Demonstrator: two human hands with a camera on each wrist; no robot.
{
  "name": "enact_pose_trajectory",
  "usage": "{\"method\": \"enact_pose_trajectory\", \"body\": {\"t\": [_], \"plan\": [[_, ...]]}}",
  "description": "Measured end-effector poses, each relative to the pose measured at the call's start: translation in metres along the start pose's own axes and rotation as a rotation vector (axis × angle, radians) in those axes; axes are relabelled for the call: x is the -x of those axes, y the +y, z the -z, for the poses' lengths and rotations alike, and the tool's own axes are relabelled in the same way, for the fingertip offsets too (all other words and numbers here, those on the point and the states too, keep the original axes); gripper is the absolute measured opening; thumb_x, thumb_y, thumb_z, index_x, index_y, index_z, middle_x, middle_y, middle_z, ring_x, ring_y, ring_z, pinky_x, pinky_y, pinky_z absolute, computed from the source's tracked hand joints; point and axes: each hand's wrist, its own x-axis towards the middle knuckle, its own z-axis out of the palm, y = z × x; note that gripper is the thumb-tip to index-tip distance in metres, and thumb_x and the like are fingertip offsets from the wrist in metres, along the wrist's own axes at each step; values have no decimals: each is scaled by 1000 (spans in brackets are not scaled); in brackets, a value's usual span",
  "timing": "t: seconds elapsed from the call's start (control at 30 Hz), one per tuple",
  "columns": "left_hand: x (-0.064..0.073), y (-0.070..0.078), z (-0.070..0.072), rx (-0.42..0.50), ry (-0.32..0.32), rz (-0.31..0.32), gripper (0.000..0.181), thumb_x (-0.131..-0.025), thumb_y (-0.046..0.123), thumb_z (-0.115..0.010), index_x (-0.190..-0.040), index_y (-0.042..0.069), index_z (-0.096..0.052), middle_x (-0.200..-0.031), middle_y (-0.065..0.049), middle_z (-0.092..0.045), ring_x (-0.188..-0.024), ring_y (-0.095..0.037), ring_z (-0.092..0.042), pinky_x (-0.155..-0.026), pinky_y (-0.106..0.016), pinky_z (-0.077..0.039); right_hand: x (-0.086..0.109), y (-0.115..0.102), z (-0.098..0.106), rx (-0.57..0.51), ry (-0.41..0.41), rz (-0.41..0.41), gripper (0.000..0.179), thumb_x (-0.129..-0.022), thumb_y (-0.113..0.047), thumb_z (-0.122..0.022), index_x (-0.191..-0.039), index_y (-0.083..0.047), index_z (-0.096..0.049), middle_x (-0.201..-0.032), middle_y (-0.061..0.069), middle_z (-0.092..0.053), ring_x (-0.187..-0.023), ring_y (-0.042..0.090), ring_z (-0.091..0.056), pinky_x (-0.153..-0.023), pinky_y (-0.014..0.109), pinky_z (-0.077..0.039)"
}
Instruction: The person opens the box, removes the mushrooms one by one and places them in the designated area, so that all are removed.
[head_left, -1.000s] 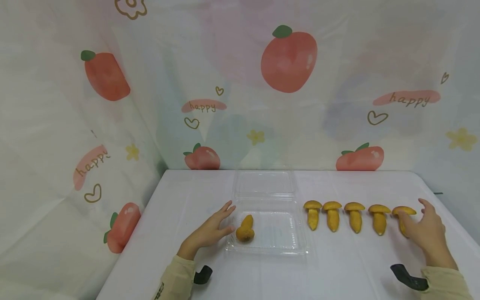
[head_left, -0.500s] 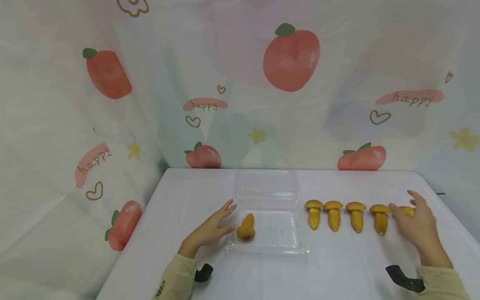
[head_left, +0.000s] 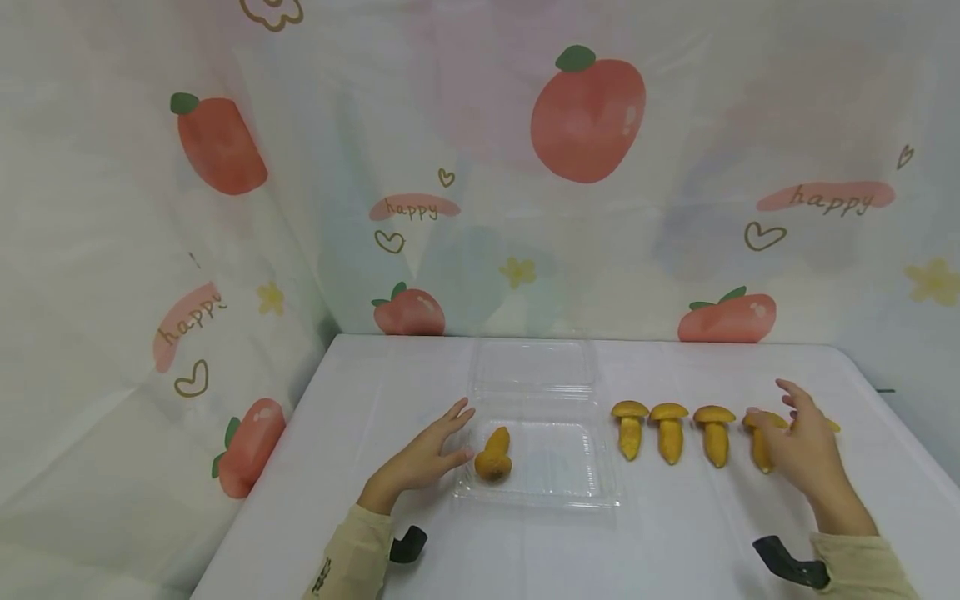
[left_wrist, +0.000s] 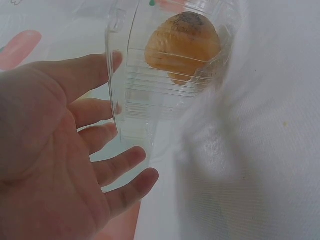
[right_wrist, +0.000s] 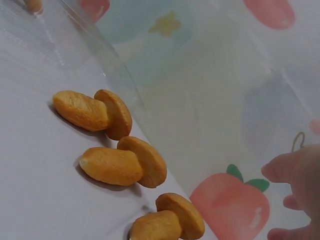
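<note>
A yellow-brown mushroom (head_left: 492, 464) lies in the left part of a clear plastic clamshell box (head_left: 555, 467), whose lid (head_left: 532, 367) is folded back. My left hand (head_left: 416, 467) is at the box's left side, fingers spread and extended; in the left wrist view the thumb and fingertips overlap the clear rim (left_wrist: 111, 85). To the right, several yellow mushrooms stand in a row, caps away from me. My right hand (head_left: 810, 458) hovers over the right end with loosely bent fingers, holding nothing. It partly covers one mushroom (head_left: 760, 446) and nearly hides the rightmost mushroom (head_left: 835, 426).
Three mushrooms (head_left: 630, 431) nearest the box show fully in the head view. Everything lies on a white table (head_left: 637, 542). Behind and to the left hangs a cloth (head_left: 480, 108) printed with fruit, hearts and the word happy. Each wrist carries a black strap piece (head_left: 791, 567).
My right hand has moved left along the row, from the rightmost mushroom to over the one beside it. My left hand stays at the box. The mushrooms keep their places.
</note>
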Motion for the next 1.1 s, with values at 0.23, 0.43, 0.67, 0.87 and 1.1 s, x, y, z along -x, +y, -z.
{"method": "enact_pose_trajectory", "body": {"t": [0.23, 0.43, 0.67, 0.87, 1.1], "plan": [[1, 2, 2, 6, -4, -10, 66, -101, 20, -61, -158, 3, -31, -171, -15, -14, -157, -38, -16, -125, -60, -21, 6, -8, -12, 16, -28, 79, 73, -106, -34, -47, -159, 4, -14, -149, 47, -27, -131, 64, -31, -101, 79, -33], [2, 2, 2, 3, -5, -13, 67, -101, 21, -62, -158, 3, -32, -171, -15, -14, -157, -38, -16, -125, -60, -20, 13, -17, -26, 38, -56, 222, 68, -106, -29, -52, -156, 6, -21, -143, 46, -35, -123, 61, -39, -94, 77, -40], [1, 1, 1, 5, -5, -2, 68, -101, 24, -62, -158, 5, -31, -171, -13, -13, -158, -37, -16, -125, -59, -21, 20, -28, -41, -14, -70, 340, 63, -103, -23, -58, -152, 7, -32, -144, 38, -43, -128, 57, -39, -95, 76, -40], [0, 2, 1, 0, -6, 7, 68, -101, 25, -62, -158, 5, -31, -171, -13, -13, -158, -37, -16, -125, -59, -21, 29, -41, -46, -34, -94, 377, 59, -102, -22, -59, -150, 4, -37, -145, 36, -44, -125, 54, -43, -96, 75, -41], [0, 2, 1, 2, -3, 14, 68, -101, 26, -62, -159, 6, -32, -172, -13, -13, -158, -36, -16, -125, -58, -21, 37, -54, -51, -35, -112, 458, 54, -101, -19, -62, -146, 5, -44, -145, 33, -48, -122, 52, -49, -94, 71, -46]]}}
